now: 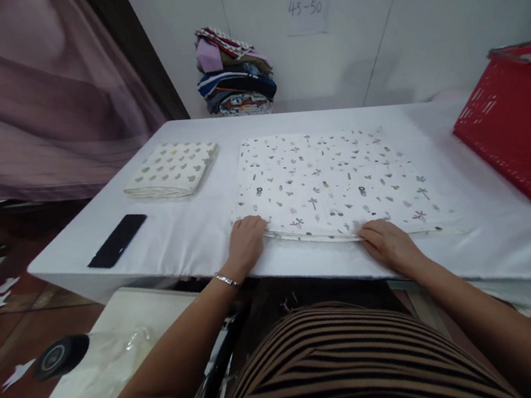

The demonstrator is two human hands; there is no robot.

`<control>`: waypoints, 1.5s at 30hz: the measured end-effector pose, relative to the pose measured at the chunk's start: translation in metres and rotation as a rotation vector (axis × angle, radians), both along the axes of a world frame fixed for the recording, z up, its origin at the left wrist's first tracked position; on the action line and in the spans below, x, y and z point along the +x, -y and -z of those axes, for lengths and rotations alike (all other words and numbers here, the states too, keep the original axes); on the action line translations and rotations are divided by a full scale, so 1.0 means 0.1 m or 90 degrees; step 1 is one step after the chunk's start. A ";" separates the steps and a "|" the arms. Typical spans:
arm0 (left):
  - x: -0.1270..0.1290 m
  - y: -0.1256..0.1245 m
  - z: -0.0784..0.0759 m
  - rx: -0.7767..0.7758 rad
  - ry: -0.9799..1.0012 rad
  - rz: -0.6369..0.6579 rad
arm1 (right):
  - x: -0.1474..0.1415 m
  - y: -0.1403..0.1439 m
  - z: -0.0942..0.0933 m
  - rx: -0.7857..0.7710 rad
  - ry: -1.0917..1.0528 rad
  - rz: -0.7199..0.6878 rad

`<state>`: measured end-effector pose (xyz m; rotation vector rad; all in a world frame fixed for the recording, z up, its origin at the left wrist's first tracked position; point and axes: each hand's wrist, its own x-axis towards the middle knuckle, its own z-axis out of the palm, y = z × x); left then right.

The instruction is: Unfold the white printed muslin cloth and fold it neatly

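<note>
A white cloth (323, 184) printed with small plants and figures lies spread in folded layers on the white-covered table (181, 230). At its near left corner, my left hand (248, 241) has its fingers closed over the edge. Farther right along the same near edge, my right hand (390, 244) grips the cloth, thumb toward me. Between the hands, the layered edge shows as a slightly sagging line. The undersides of my fingers are hidden.
A folded patterned cloth (174, 165) and a black phone (118, 241) lie at the left. Behind stands a pile of folded fabrics (235, 75) against the wall. A red plastic basket (522, 130) sits at the right. A black roll (60, 356) is low at the left.
</note>
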<state>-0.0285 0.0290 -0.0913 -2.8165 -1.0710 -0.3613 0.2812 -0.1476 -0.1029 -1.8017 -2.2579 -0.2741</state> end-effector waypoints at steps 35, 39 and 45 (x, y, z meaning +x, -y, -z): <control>0.31 0.07 0.06 -0.004 0.009 0.234 | -0.31 -0.32 -0.14 -0.100 -0.092 -0.058; 0.28 0.10 0.07 -0.013 0.017 0.230 | -0.33 -0.30 -0.13 -0.076 -0.054 -0.050; 0.22 0.11 0.04 -0.047 0.011 0.260 | -0.33 -0.28 -0.03 -0.064 0.002 -0.073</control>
